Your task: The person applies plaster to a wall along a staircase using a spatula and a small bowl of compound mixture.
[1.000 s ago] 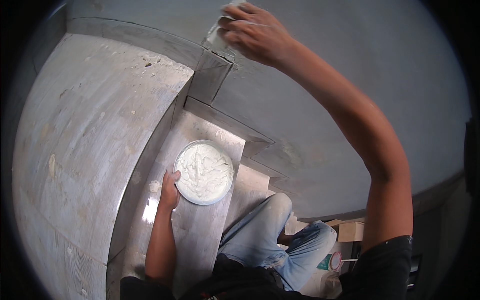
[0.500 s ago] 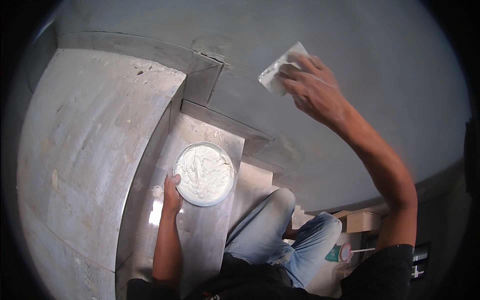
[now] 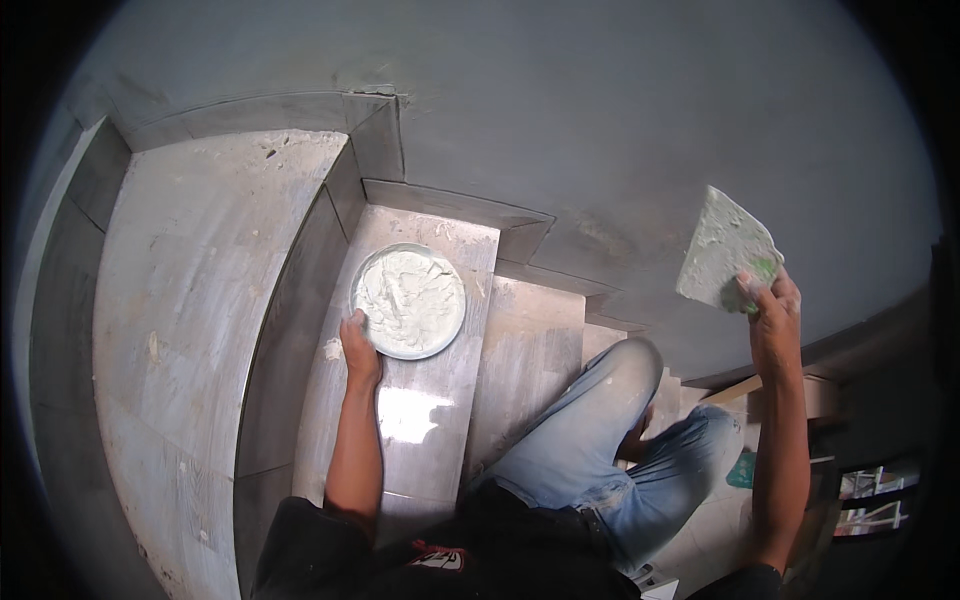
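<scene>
My left hand [image 3: 358, 345] grips the left rim of a round, shallow bowl [image 3: 407, 300] of white paste, which rests on a grey wood-look tiled step [image 3: 420, 470]. My right hand [image 3: 771, 313] is closed on a flat putty spreader [image 3: 727, 240] with some green showing through the white paste smeared on its blade. The spreader is held to the right, in front of a grey wall [image 3: 630, 120]. Along the wall's foot runs stepped tile skirting [image 3: 455, 202], with thin dark joints along its upper edge.
A wider dusty step [image 3: 200, 300] is at the left, higher steps' skirting beyond it. Lower steps [image 3: 530, 330] descend rightward beside my jeans-clad legs [image 3: 560, 450]. Cardboard pieces [image 3: 800, 395] and a green container [image 3: 741, 470] lie at the lower right.
My right hand and the spreader have moved right and down from the skirting corner, turning the coated blade into view. My left hand stays on the bowl. The camera view has shifted somewhat.
</scene>
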`<action>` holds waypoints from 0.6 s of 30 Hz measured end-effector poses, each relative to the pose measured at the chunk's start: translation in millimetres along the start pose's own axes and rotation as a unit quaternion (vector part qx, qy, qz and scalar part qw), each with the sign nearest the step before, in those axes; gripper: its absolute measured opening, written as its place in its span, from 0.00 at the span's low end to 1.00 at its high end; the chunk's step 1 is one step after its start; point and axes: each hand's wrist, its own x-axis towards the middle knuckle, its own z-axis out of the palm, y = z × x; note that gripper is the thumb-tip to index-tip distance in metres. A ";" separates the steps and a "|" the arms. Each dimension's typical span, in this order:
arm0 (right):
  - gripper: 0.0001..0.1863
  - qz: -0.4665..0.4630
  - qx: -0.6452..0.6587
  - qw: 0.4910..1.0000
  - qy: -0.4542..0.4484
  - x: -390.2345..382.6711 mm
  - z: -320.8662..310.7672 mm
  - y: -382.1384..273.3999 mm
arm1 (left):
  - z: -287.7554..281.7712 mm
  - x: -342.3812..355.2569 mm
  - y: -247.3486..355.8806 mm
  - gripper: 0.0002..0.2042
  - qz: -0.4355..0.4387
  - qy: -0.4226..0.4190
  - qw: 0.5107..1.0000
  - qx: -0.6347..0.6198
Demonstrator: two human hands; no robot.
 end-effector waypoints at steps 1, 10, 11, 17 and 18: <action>0.19 0.009 0.039 0.999 0.016 -3.6 -6.3 6.6 | -1.7 -1.5 0.9 0.21 0.030 0.018 0.997 0.063; 0.16 -0.101 -0.023 0.991 -0.087 12.7 43.9 45.4 | -16.2 4.2 -13.4 0.23 0.101 0.071 0.978 0.167; 0.16 -0.144 -0.031 0.984 -0.103 22.8 60.9 47.1 | -4.8 -0.1 -10.3 0.21 0.106 0.073 0.982 0.136; 0.09 -0.322 -0.145 0.924 -0.148 84.3 179.9 5.8 | 21.7 -22.7 22.8 0.21 0.099 0.108 0.982 0.118; 0.08 -0.326 -0.170 0.918 -0.151 93.2 198.4 -1.5 | 20.5 -24.0 22.6 0.21 0.083 0.102 0.985 0.110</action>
